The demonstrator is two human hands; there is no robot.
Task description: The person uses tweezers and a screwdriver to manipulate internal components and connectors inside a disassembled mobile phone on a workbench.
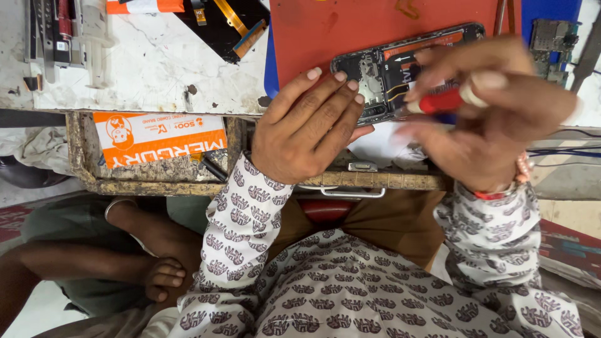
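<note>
Pressing flat on the opened phone (400, 69), the left hand (307, 128) steadies it while the right hand (494, 119) grips a red-handled screwdriver (441, 101).

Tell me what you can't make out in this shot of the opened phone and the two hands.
Head view only:
- Screwdriver tip: lost in motion blur, contact with the phone unclear.
- Right hand: fingers smeared by motion, grip unclear.
- Phone's near left corner: covered by left hand.
- Circuit board, top right: parts too small.
- Syringe, top left: cut by the frame edge.

A stained white bench (156, 69) is covered in part by a red mat (350, 25); an opened phone (388, 69) is laid on the mat.
</note>
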